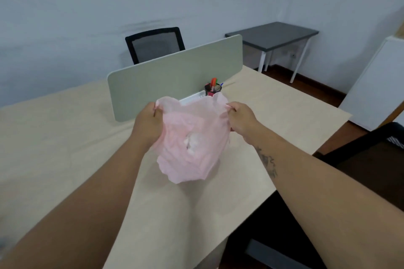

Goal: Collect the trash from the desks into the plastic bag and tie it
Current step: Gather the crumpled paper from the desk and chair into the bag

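A thin pink plastic bag (190,150) hangs just above the beige desk (65,142), in the middle of the view. White crumpled trash (192,141) shows through its side. My left hand (148,124) pinches the bag's left handle. My right hand (240,119) pinches the right handle. Both hands pull the top edges apart and the bag's mouth faces up.
A grey-green divider panel (175,74) stands across the desk behind the bag. A black pen cup (213,89) with markers and a white tray (192,96) sit at its foot. Black chairs stand behind the divider (155,43) and at the right (360,159). A dark side table (273,34) is far right.
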### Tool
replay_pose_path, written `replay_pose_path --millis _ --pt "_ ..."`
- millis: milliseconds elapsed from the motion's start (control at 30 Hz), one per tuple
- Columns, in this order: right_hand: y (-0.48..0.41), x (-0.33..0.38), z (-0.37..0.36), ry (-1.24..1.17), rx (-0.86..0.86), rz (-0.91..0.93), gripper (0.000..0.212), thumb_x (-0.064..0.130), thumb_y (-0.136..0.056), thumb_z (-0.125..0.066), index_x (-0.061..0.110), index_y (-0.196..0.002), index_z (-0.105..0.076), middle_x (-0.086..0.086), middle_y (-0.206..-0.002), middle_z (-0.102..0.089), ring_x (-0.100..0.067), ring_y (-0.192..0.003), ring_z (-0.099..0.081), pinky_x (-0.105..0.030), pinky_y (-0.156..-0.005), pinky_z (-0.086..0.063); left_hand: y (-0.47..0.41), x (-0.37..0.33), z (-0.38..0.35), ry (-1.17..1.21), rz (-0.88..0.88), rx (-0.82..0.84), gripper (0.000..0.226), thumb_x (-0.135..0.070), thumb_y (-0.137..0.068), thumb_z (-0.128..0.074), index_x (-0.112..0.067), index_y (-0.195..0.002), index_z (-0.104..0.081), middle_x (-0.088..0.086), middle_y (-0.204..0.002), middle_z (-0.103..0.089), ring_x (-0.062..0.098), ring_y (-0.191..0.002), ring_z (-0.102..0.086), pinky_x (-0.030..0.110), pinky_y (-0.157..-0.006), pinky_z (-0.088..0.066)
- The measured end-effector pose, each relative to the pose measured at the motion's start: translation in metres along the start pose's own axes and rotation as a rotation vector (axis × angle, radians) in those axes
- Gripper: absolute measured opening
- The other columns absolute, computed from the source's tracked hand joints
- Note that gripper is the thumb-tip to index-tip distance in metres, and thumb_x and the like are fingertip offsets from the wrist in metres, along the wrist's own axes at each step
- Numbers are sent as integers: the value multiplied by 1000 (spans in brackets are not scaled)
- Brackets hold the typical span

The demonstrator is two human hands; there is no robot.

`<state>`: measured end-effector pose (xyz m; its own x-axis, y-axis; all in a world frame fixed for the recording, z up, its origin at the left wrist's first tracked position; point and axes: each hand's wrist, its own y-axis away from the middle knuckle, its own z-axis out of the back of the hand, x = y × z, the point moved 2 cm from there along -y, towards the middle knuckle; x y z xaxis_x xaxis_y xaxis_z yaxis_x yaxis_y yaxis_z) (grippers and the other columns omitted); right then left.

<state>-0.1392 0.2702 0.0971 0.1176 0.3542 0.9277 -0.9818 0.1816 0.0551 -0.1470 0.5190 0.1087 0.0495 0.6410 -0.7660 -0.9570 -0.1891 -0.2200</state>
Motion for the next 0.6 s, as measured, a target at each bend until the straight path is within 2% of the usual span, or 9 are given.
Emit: replay_pose_path --millis 33,100,200,300,433,533,600 --pt "3 -6 3 12 16 11 36 11 -95 -39 13 -126 -58 -8 -114 -65 -19 -88 -57 -42 -90 -52 5 -2 -4 26 16 -12 30 -23 -103 -38 -1 -102 -58 15 -100 -62 28 -90 -55 32 -73 -36" --pt "15 -16 19 39 70 28 43 21 -96 -47 22 -139 -46 -3 -112 -62 -17 -97 -56 -38 -95 -49 18 -9 -15 69 21 -12 31 -25 -103 -38 -3 -100 -59 11 -95 -61 28 -90 -57 31 -72 -36" --pt "37 -43 72 207 89 46 53 33 -94 -55 28 -144 -39 -2 -115 -61 -19 -107 -57 -28 -92 -43 36 -30 -45 94 -17 43 32 -29 -104 -37 -7 -101 -61 10 -96 -62 26 -90 -56 31 -75 -38" --pt "66 -92 149 535 67 76 55 39 -95 -52 30 -146 -36 -3 -131 -53 -21 -121 -50 -30 -99 -39 55 -50 -81 104 -46 83 32 -31 -104 -38 -9 -100 -61 9 -99 -60 23 -89 -52 31 -77 -37" --pt "127 -162 264 981 18 21 48 45 -94 -44 31 -140 -45 0 -134 -53 -26 -120 -47 -43 -95 -45 74 -64 -126 19 -83 134 33 -30 -104 -37 -9 -100 -62 11 -96 -58 27 -88 -51 33 -75 -35" --pt "180 -210 333 1186 38 -74 43 49 -95 -39 30 -130 -56 3 -131 -54 -24 -122 -44 -41 -101 -37 89 -76 -152 -69 -130 162 32 -27 -104 -34 -5 -103 -58 11 -96 -55 27 -87 -47 35 -76 -34" --pt "209 -238 362 1255 116 -142 43 53 -95 -35 33 -122 -62 7 -129 -57 -21 -126 -43 -40 -111 -27 102 -82 -165 -106 -164 187 29 -24 -104 -34 -5 -100 -55 12 -95 -55 26 -86 -47 35 -75 -34"
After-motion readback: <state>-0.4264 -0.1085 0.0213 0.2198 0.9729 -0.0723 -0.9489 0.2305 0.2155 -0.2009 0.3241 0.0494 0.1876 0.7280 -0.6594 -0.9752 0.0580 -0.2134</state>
